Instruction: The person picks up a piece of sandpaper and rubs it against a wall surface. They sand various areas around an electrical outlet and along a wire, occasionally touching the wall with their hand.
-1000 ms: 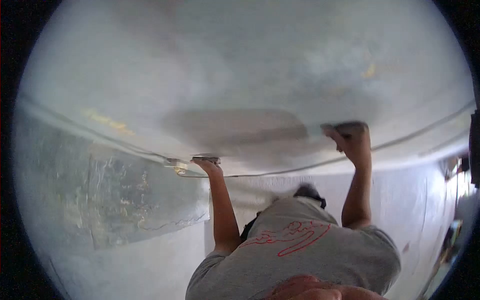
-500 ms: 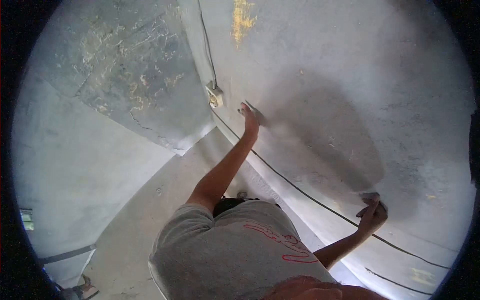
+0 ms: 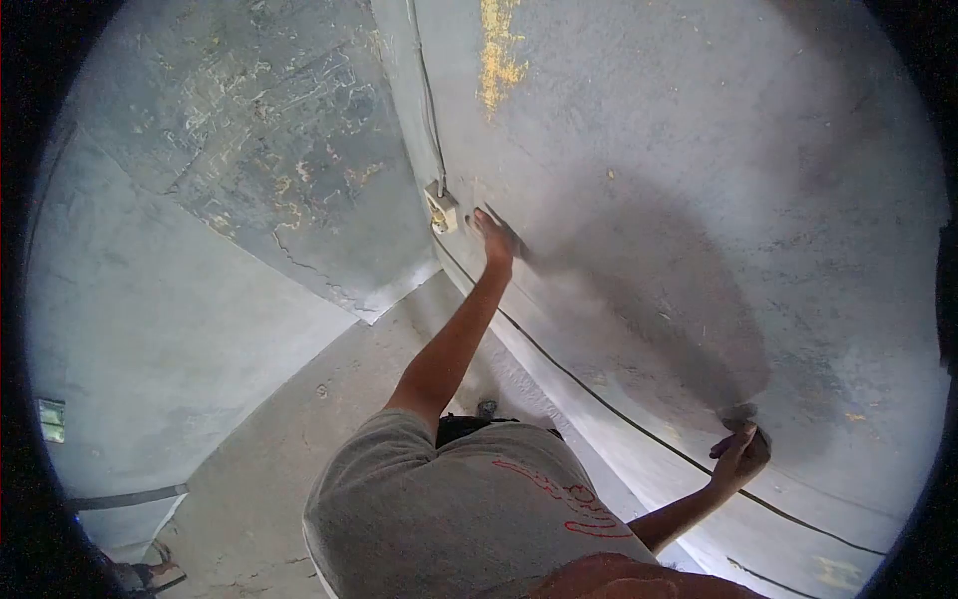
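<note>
My left hand [image 3: 492, 238] reaches up to the grey wall [image 3: 619, 90], its fingers stretched out against the surface near a wall socket box [image 3: 440, 208]. A thin dark edge beside the palm looks like its shadow. Lower on the same wall, my right hand [image 3: 740, 459] is closed, fingers bent around a small flat dark-grey piece [image 3: 738, 411] held against the wall. I cannot tell its kind. My grey shirt [image 3: 449, 509] with red print fills the lower middle.
A dark cable [image 3: 589, 391] runs diagonally along the wall below both hands; another cable [image 3: 427, 90] drops to the socket box. Peeling paint marks the adjoining wall [image 3: 269, 130]. Part of another person [image 3: 140, 574] shows at lower left. My shadow falls between the hands.
The view has shifted slightly, so the wall and socket sit lower and further right. My right hand keeps the flat piece at the wall; my left hand stays at the wall, closer to the socket.
</note>
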The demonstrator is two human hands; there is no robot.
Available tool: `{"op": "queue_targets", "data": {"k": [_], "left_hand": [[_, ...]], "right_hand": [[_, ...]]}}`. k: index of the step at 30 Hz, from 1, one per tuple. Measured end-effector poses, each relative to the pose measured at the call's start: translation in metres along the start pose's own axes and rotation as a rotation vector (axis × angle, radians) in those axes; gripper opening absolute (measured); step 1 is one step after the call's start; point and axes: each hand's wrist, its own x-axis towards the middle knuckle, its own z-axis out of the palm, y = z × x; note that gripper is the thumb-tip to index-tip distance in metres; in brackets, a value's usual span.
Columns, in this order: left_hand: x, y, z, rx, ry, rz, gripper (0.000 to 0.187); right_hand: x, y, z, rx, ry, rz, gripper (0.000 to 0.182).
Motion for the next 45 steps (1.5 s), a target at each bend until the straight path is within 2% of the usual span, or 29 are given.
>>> {"op": "queue_targets", "data": {"k": [2,4,6,7,9,10,12,13,14,15,16,18,21,23,24,27,28,31,35,38,39,41,44,45], "left_hand": [[0.003,-0.004,-0.004,0.002,-0.03,-0.008,0.084],[-0.01,-0.001,-0.002,0.008,-0.057,-0.011,0.086],[-0.056,0.012,0.013,-0.008,-0.194,0.213,0.085],[-0.061,-0.006,0.013,0.028,-0.179,0.255,0.082],[-0.08,0.007,0.017,0.27,-0.147,0.26,0.061],[-0.073,0.006,0.015,0.272,-0.146,0.26,0.061],[-0.045,0.002,0.01,0.282,-0.122,0.493,0.063],[-0.03,0.009,0.007,0.283,-0.132,0.489,0.063],[-0.013,0.021,0.004,0.156,-0.123,0.455,0.063],[-0.003,0.027,0.006,0.029,-0.114,0.42,0.062],[-0.006,0.03,0.01,0.028,-0.127,0.42,0.062],[-0.023,0.042,0.016,0.385,-0.01,0.514,0.063],[-0.089,0.044,0.032,0.395,-0.12,0.586,0.065],[-0.093,0.049,0.035,0.433,-0.112,0.604,0.065],[-0.094,0.048,0.032,0.461,-0.108,0.615,0.065],[-0.01,0.065,0.017,0.308,-0.034,0.587,0.063],[-0.002,0.075,0.016,0.297,-0.001,0.573,0.063],[-0.026,0.075,0.027,0.338,0.016,0.547,0.063],[-0.097,0.046,0.033,0.464,-0.14,0.61,0.061],[-0.076,0.05,0.03,0.287,-0.147,0.59,0.061],[-0.062,0.058,0.028,0.383,-0.082,0.58,0.061],[-0.01,0.057,0.017,0.213,-0.05,0.551,0.061],[-0.023,0.073,0.029,0.293,0.022,0.511,0.059],[-0.035,0.069,0.031,0.33,-0.015,0.574,0.059]], "right_hand": [[0.001,-0.002,0.003,-0.031,0.034,-0.085,0.057],[-0.002,0.009,0.001,0.022,0.039,-0.037,0.056],[-0.001,0.011,0.005,0.083,0.04,0.007,0.056],[-0.001,0.008,0.004,0.047,0.045,0.015,0.055],[0.002,0.003,0.004,0.014,0.046,0.019,0.054],[0.003,0.001,0.003,0.019,0.03,-0.038,0.053],[0.002,0.004,0.001,0.018,0.018,-0.088,0.052],[0.001,0.01,-0.001,0.026,0.002,-0.032,0.054],[-0.001,0.014,-0.003,0.036,-0.01,0.022,0.056],[-0.002,0.012,-0.002,0.035,0.004,0.026,0.056],[-0.001,0.008,0.0,0.04,0.014,0.014,0.054],[-0.001,0.004,0.002,0.053,0.031,-0.003,0.053],[0.0,-0.002,0.003,0.042,0.034,0.003,0.053],[-0.001,-0.004,0.003,0.023,0.041,0.028,0.054],[0.001,0.005,0.001,-0.071,0.033,-0.057,0.055],[0.001,-0.009,0.005,-0.091,0.053,-0.06,0.057],[0.0,-0.004,0.002,-0.082,0.023,-0.055,0.057],[0.0,-0.003,0.003,-0.118,0.033,-0.008,0.058],[0.002,0.003,0.001,-0.11,0.012,-0.027,0.057],[0.001,0.013,0.0,-0.167,0.016,0.004,0.057],[0.001,0.003,0.001,-0.147,0.003,0.01,0.058],[0.001,-0.003,0.001,-0.127,-0.006,0.012,0.058],[0.003,0.0,0.003,-0.138,0.004,-0.052,0.059],[0.001,0.006,0.003,-0.131,0.017,-0.001,0.06]]}}
